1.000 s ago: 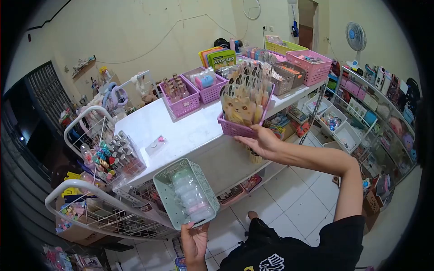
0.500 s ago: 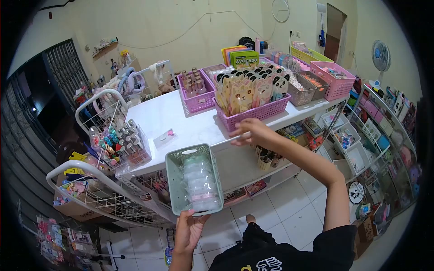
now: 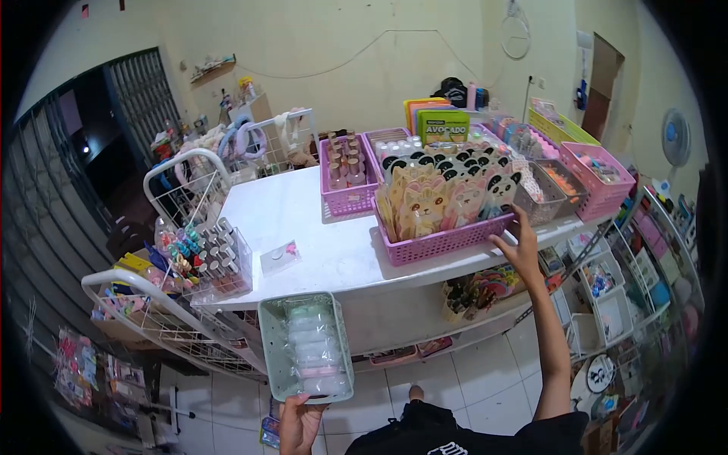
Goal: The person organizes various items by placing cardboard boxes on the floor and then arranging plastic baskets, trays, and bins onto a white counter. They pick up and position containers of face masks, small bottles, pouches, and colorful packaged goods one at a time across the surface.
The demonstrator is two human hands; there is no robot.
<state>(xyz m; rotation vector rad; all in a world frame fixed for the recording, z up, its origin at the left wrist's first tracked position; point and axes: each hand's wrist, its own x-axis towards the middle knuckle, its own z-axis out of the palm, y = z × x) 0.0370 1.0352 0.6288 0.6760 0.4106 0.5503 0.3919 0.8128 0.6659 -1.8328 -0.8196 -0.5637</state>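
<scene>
At the lower left, my left hand [image 3: 300,426] grips the near end of a pale green plastic basket [image 3: 269,356], thumb over its rim. Clear-wrapped packets [image 3: 312,341] in white, pale green and pink lie stacked inside that basket, which is held tilted in front of the table edge. My right hand [image 3: 520,244] is at the right front corner of a purple basket [image 3: 447,244], thumb toward the front wall and fingers at the right end. Upright cat, bunny and panda cards [image 3: 425,208] fill the purple basket, which sits near the table's front edge.
On the white table [image 3: 265,205] are a purple basket of bottles [image 3: 347,199], a small packet [image 3: 280,258] and a clear organizer with nail polish bottles [image 3: 220,262]. More baskets, including a pink one [image 3: 599,182], line the right. White wire racks [image 3: 163,318] stand left.
My right hand has moved right, from the front left of the purple basket to its right corner. The green basket sits lower and slightly left in view, as the camera view has shifted.
</scene>
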